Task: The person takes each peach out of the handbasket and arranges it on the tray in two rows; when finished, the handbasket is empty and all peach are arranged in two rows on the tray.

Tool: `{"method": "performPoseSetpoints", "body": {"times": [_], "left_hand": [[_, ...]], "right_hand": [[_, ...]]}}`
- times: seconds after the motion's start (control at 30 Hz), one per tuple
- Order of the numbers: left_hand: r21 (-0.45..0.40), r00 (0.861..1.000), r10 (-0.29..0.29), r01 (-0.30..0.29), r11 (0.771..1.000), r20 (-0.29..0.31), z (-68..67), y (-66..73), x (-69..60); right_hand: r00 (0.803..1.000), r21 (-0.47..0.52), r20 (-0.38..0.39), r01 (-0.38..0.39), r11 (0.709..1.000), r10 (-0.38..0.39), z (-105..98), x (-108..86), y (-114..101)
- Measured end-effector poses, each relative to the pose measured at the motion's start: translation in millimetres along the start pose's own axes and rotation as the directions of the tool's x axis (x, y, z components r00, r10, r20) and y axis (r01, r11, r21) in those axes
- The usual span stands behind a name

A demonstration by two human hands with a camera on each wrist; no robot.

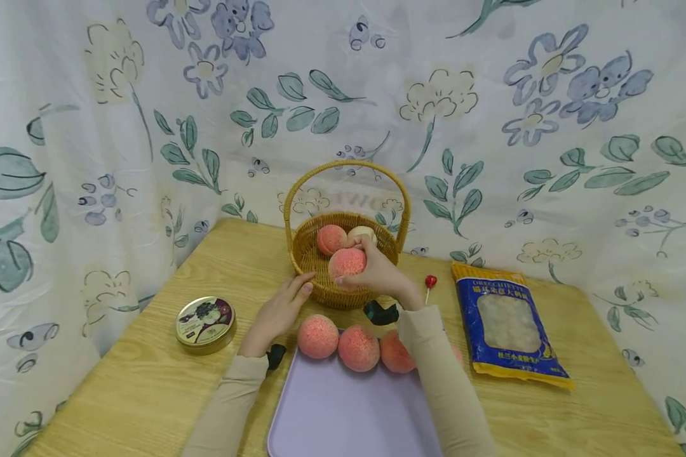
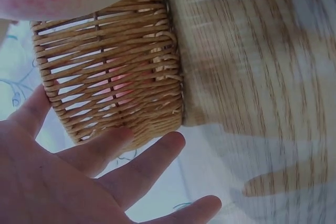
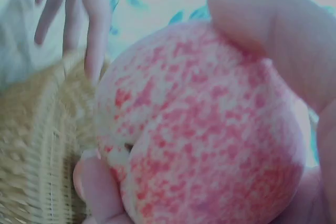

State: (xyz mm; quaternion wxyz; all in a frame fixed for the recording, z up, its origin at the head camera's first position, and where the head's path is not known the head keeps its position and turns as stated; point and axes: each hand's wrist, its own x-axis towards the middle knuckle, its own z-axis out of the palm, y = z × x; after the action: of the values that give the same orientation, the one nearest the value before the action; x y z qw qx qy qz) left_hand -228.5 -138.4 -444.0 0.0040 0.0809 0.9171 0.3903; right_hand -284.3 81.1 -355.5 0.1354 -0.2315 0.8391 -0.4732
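My right hand [image 1: 382,274] grips a pink speckled peach [image 1: 347,261] over the front of a wicker basket [image 1: 327,294]. In the right wrist view, thumb and fingers wrap the peach [image 3: 210,129], and its crease shows. Fingers spread, my left hand [image 1: 277,314] rests at the basket's left front rim; the left wrist view has a fingertip against the woven side [image 2: 110,72]. Inside the basket lie another pink peach [image 1: 331,239] and a pale round fruit [image 1: 361,232], partly hidden by the right hand.
Several peaches [image 1: 359,348] line the far end of a lilac tray [image 1: 351,412], some behind the right sleeve. A round tin [image 1: 206,322] stands left. To the right are a red lollipop [image 1: 431,280] and a blue pasta bag [image 1: 505,324]. Floral cloth [image 1: 343,95] hangs behind the table.
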Motion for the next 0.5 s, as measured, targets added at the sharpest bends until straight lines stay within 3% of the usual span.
{"method": "performPoseSetpoints", "body": {"times": [0.27,0.5], "left_hand": [[0.001,1.000,0.002,-0.002,1.000,-0.009,-0.2,-2.4,-1.0],[0.000,1.000,0.002,-0.002,1.000,-0.005,0.0,-1.4,-1.2]], "right_hand": [[0.998,-0.004,-0.050,0.040,0.999,-0.040,15.0,-28.3,0.2],[0.992,0.015,-0.038,0.119,0.993,-0.118,37.6,-55.5,2.9]]}}
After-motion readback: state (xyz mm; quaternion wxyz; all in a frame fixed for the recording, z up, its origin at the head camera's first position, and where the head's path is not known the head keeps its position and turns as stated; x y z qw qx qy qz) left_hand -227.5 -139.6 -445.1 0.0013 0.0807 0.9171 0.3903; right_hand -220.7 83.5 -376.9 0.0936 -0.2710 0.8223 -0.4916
